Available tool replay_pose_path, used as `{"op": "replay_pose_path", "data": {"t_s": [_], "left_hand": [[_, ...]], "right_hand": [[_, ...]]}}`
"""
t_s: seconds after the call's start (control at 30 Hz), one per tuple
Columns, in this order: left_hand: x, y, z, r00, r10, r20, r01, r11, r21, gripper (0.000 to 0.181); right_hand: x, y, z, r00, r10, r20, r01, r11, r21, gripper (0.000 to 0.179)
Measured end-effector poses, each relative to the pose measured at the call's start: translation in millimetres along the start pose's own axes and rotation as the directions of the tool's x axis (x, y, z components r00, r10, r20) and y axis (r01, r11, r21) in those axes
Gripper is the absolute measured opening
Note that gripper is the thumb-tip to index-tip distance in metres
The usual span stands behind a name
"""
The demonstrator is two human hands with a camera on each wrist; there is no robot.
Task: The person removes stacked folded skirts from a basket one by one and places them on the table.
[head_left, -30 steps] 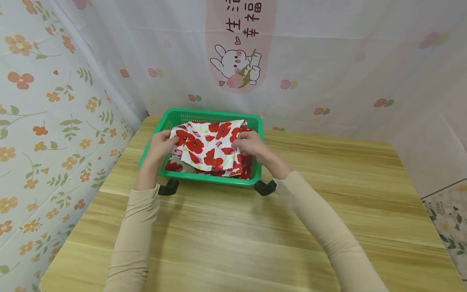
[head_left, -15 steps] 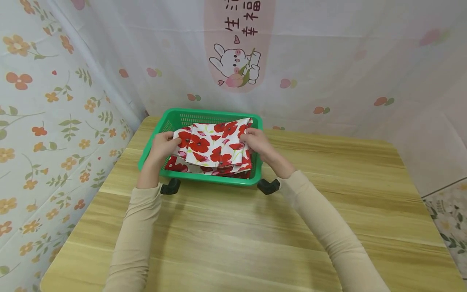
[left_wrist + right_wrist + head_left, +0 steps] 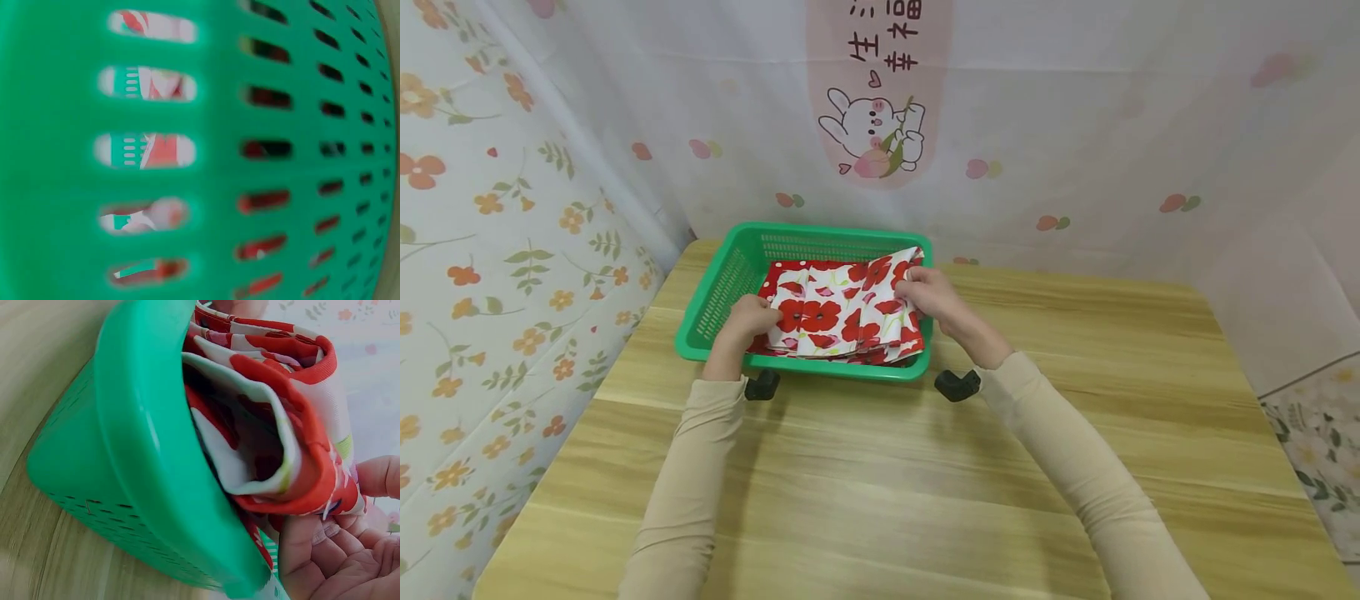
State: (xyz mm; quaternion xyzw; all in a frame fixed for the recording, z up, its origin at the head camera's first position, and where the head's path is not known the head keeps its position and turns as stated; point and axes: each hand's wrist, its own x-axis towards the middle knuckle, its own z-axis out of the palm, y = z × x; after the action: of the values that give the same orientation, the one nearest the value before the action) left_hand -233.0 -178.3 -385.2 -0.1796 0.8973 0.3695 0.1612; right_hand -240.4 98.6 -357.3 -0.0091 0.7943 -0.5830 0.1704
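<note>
A folded white cloth with red poppies [image 3: 827,312] lies inside the green plastic basket [image 3: 805,365], on top of a red cloth with white dots [image 3: 775,271]. At its right edge, my right hand [image 3: 936,298] pinches the layered folds, thumb on one side and fingers on the other, as the right wrist view shows. My left hand [image 3: 747,323] grips the left edge of the poppy cloth, its thumb on top; the fingers beneath are hidden. Only the slotted basket wall [image 3: 215,175] fills most of the left wrist view, with bits of cloth showing through.
The basket stands on a wood-grain table [image 3: 880,483] near its back edge. Behind hangs a white curtain with a rabbit print [image 3: 880,133]; a flowered curtain [image 3: 512,275] hangs at the left. A black wrist mount [image 3: 957,385] sits below the right wrist.
The left side of the poppy cloth has come down into the basket, with my left hand lowered along it. Dotted red cloth now shows at its left. The head view has shifted slightly.
</note>
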Motion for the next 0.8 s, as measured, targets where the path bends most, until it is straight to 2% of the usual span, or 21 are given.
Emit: {"op": "replay_pose_path", "data": {"t_s": [0.13,0.27,0.37,0.6,0.8], "left_hand": [[-1.6,-0.5,-0.5,0.995,0.087,-0.045,-0.086,0.996,0.012,0.025],[-7.2,3.2,-2.9,0.983,0.174,-0.052,-0.176,0.984,-0.028,0.022],[-12.7,8.2,-4.4,0.976,0.205,-0.066,-0.211,0.974,-0.086,0.018],[-24.8,23.1,-8.3,0.952,0.29,-0.101,-0.303,0.939,-0.164,0.025],[-32.4,32.4,-7.0,0.939,0.325,-0.113,-0.342,0.918,-0.203,0.026]], "right_hand": [[0.6,1,1,1.0,-0.023,-0.002,0.023,1.0,-0.009,0.017],[0.5,1,0,0.999,-0.037,-0.005,0.037,0.999,-0.009,0.017],[-0.6,2,-3,0.999,-0.038,-0.008,0.039,0.999,0.007,0.017],[-9.0,0,-20,0.998,-0.05,-0.03,0.052,0.997,0.056,0.011],[-18.0,1,-35,0.995,-0.077,-0.06,0.082,0.993,0.081,0.03]]}}
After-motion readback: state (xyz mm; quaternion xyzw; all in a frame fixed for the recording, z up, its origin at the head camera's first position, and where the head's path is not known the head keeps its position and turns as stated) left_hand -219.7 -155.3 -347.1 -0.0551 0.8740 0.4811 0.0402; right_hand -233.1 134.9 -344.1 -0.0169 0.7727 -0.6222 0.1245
